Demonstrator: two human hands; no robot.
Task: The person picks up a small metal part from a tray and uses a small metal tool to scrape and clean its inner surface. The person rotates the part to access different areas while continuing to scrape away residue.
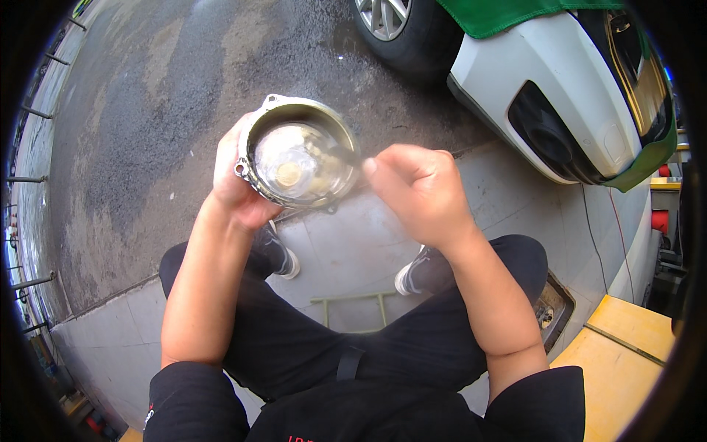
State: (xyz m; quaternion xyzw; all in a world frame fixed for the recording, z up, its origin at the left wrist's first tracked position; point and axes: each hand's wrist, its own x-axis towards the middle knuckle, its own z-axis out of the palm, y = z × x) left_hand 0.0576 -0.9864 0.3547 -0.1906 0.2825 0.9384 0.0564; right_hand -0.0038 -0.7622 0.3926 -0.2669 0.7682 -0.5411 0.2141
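A black short-sleeved shirt (390,409) tops black trousers (287,335).

A round, bowl-shaped metal housing (296,156) sits in the left hand (232,186), held up off the ground, its open mouth facing up toward the viewer. The rim is silvery and thick; small lugs project from its edge, at least two pierced with holes, and dark smudges mark the outer left side. Inside, the surface is glossy and streaked with pale glare, with a small round yellowish patch low in the middle. A dark, motion-blurred thing (343,154), too smeared to identify, shows just inside the right rim, beside the right hand's fingertips (370,169).
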